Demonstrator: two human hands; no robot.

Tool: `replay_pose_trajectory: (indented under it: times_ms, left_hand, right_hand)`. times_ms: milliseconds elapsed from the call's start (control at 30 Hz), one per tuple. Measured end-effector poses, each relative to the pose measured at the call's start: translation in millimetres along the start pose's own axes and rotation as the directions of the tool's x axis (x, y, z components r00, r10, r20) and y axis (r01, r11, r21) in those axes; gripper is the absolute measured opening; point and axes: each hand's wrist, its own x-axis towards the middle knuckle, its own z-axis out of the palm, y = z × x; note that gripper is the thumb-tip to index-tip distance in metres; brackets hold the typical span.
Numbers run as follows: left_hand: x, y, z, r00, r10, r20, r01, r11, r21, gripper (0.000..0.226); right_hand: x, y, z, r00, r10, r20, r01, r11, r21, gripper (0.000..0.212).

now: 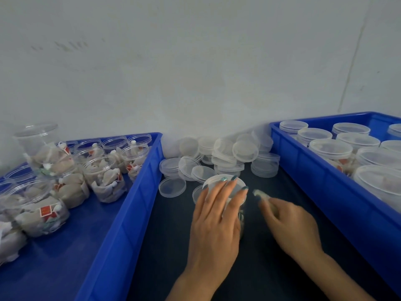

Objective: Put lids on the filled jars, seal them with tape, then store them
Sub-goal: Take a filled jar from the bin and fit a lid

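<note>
The left hand [213,216] lies palm-down on a round clear plastic lid [238,183], fingers straight and spread. Its grip is apart, pressing flat rather than clasping. The lid sits on a clear plastic jar [241,220], which stands on the dark worktop [165,235] between two blue plastic crates [121,224] [325,181]. The right hand [290,222] is blurred and hangs just beside the lid with fingers curled. Whether its grip pinches anything cannot be told.

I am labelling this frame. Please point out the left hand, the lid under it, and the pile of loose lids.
left hand [213,224]: head view, back of the hand.
lid [238,183]: head view, bare top near the fingertips.
pile of loose lids [245,151]: head view, face of a tilted lid.
</note>
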Motion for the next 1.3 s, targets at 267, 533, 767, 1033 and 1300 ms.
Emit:
replay_pose_trajectory:
  times_ms: [267, 533, 767, 1033, 1300]
  left_hand:
    - [1, 6, -4, 0.997, 0.017, -0.075, -0.032, 0.976, -0.218, 0.074]
    - [-1, 11, -6, 0.993, 0.034, -0.11, -0.062, 0.963, -0.263, 0.064]
    - [1, 11, -9, 0.948, -0.037, -0.317, -0.057, 0.958, -0.281, 0.037]
    - [3, 7, -12, 0.911, -0.253, -0.325, 0.078, 0.881, -0.467, 0.02]
    - [4, 3, -11, 0.913, -0.207, -0.352, 0.054, 0.916, -0.398, 0.018]
  right_hand:
    - [-7, -14, -15, 0.728, -0.414, -0.547, 0.531, 0.845, 0.068, 0.043]
    - [-14, -14, 7, 0.669, -0.578, -0.467, 0.643, 0.765, -0.026, 0.047]
    - [-11, -8, 10, 0.701, -0.541, -0.464, 0.598, 0.801, -0.031, 0.042]
    - [-13, -6, 3, 0.649, -0.679, -0.343, 0.692, 0.715, -0.104, 0.012]
    - [-13, -9, -3, 0.617, -0.732, -0.287, 0.698, 0.678, -0.229, 0.017]
